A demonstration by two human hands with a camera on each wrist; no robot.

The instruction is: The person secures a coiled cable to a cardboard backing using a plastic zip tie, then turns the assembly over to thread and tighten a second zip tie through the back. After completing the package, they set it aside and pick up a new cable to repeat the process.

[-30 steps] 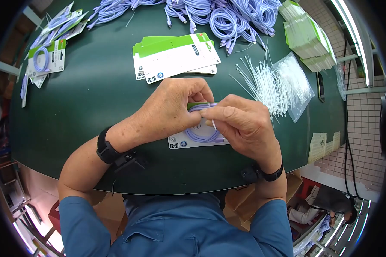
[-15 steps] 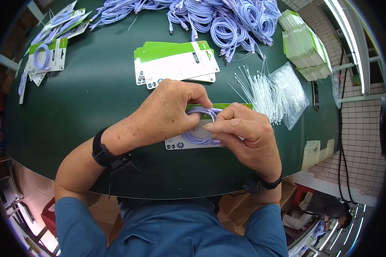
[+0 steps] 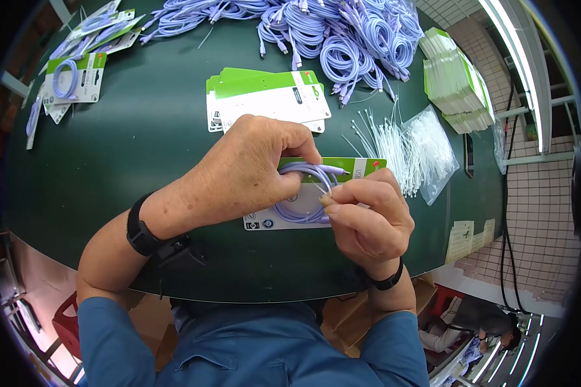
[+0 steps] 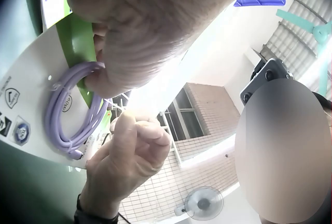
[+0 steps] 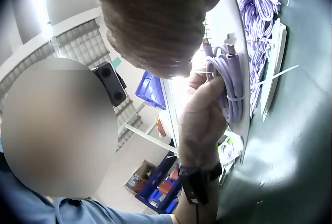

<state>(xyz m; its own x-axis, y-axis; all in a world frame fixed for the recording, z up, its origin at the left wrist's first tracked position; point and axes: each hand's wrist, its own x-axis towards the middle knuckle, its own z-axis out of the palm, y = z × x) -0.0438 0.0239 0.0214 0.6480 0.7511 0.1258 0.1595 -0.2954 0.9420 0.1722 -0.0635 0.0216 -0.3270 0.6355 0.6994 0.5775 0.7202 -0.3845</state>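
Note:
A lilac USB cable (image 3: 308, 169) lies coiled against a green and white backing card (image 3: 268, 219). My left hand (image 3: 248, 161) grips coil and card at the upper left, its thumb inside the loop and its index finger at the top edge. My right hand (image 3: 371, 222) pinches the thin end of a white cable tie (image 3: 320, 188) beside the coil, thumb against index finger. In the right wrist view, a white tie (image 5: 234, 98) circles the cable strands, and a white tail sticks out behind the card.
Beyond my hands lies a stack of blank cards (image 3: 265, 97). Coiled lilac cables (image 3: 361, 45) are heaped at the back. Loose white ties (image 3: 397, 151) and a clear bag (image 3: 432, 155) lie right, near card bundles (image 3: 455, 80). Finished-looking carded cables (image 3: 77, 80) lie left.
My right hand has drawn down and right from the coil's top, uncovering the cable's plug and more of the card's green strip. My left hand keeps its grip.

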